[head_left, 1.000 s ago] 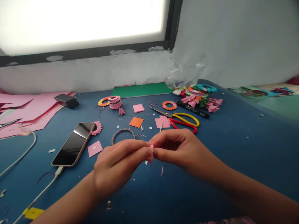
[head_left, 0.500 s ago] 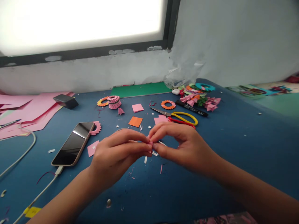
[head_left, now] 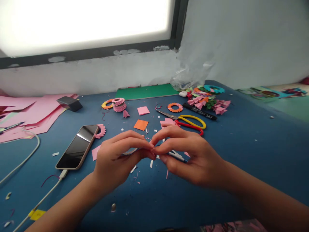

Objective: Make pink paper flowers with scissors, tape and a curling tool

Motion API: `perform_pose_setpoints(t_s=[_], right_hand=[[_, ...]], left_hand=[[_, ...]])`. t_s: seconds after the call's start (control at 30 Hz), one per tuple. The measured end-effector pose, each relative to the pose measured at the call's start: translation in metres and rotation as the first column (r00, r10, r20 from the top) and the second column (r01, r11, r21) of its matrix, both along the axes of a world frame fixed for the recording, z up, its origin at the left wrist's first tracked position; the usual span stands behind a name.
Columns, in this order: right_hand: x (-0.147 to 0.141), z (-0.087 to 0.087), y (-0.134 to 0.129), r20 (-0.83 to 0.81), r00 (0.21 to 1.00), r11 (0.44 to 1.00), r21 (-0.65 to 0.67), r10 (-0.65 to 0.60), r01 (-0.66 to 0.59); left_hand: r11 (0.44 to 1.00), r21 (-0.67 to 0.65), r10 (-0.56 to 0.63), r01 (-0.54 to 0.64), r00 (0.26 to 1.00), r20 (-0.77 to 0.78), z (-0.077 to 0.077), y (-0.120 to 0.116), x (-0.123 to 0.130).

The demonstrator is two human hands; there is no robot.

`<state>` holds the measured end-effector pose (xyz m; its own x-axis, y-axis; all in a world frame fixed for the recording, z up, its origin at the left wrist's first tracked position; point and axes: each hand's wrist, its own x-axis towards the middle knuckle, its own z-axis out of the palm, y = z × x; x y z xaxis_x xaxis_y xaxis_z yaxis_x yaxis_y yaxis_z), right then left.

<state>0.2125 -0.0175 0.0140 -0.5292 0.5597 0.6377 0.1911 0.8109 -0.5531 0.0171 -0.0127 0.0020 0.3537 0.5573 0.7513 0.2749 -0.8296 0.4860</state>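
My left hand (head_left: pixel 120 158) and my right hand (head_left: pixel 190 154) meet at the fingertips over the blue table (head_left: pixel 145 199). A small piece of pink paper (head_left: pixel 153 154) shows between the fingertips of my left hand, mostly hidden. The fingertips of my right hand are pressed in beside it; whether they grip the paper too is hard to see. Behind my hands lie an orange square (head_left: pixel 141 124), a pink square (head_left: pixel 143 111) and scissors (head_left: pixel 193 122) with yellow and red handles. A pen (head_left: pixel 177 156) lies partly behind my right hand.
A phone (head_left: pixel 78 146) on a white cable (head_left: pixel 48 193) lies at left, near pink sheets (head_left: pixel 31 112) and a black block (head_left: pixel 70 103). Scalloped paper rings (head_left: pixel 175 107), a black marker (head_left: pixel 200 111) and folded pink pieces (head_left: pixel 220 107) lie toward the back. Paper scraps surround my hands.
The fingers of both hands have shifted around the pink paper, and less of it shows. More of the pen is visible beside my right hand. The view has moved slightly.
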Motion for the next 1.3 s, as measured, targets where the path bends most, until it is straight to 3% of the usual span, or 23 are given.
perform_pose_setpoints(t_s=[0.1,0.17,0.3,0.4,0.47,0.7,0.9,1.07,1.13,1.3], right_hand=[[-0.001,-0.003,0.003,-0.042,0.998,0.992,-0.116,0.043,-0.047],[-0.003,-0.006,0.005,-0.105,0.994,0.985,-0.172,0.015,-0.033],[-0.008,-0.013,0.009,-0.258,0.960,0.955,-0.295,-0.106,0.026],[-0.010,-0.017,0.011,-0.333,0.933,0.937,-0.349,-0.135,0.011],[-0.011,-0.019,0.012,-0.348,0.927,0.934,-0.358,-0.137,0.004],[-0.014,-0.025,0.014,-0.381,0.913,0.902,-0.430,-0.145,-0.036],[-0.014,-0.029,0.020,-0.397,0.903,0.923,-0.385,-0.165,-0.001],[-0.013,-0.034,0.024,-0.376,0.917,0.939,-0.344,-0.133,-0.004],[-0.011,-0.037,0.027,-0.342,0.925,0.940,-0.340,-0.167,0.045],[-0.003,-0.047,0.044,-0.217,0.894,0.907,-0.252,-0.392,0.337]], left_hand=[[0.996,-0.092,0.026,-0.019,0.997,0.074,-0.001,0.002,0.001],[0.972,-0.233,0.063,-0.027,0.987,0.149,-0.001,0.003,0.003],[0.833,-0.549,0.089,0.070,0.962,0.258,0.000,0.002,0.008],[0.743,-0.657,0.110,0.129,0.945,0.309,0.002,0.000,0.011],[0.718,-0.685,0.137,0.124,0.939,0.314,0.002,-0.001,0.012],[0.724,-0.688,0.179,0.050,0.949,0.257,-0.002,-0.001,0.014],[0.721,-0.679,0.127,0.142,0.935,0.331,-0.004,0.006,0.012],[0.683,-0.716,0.083,0.146,0.958,0.275,-0.008,0.012,0.008],[0.701,-0.704,0.101,0.112,0.962,0.253,-0.007,0.014,0.007],[0.803,-0.589,0.270,-0.096,0.939,0.215,0.011,0.026,-0.008]])
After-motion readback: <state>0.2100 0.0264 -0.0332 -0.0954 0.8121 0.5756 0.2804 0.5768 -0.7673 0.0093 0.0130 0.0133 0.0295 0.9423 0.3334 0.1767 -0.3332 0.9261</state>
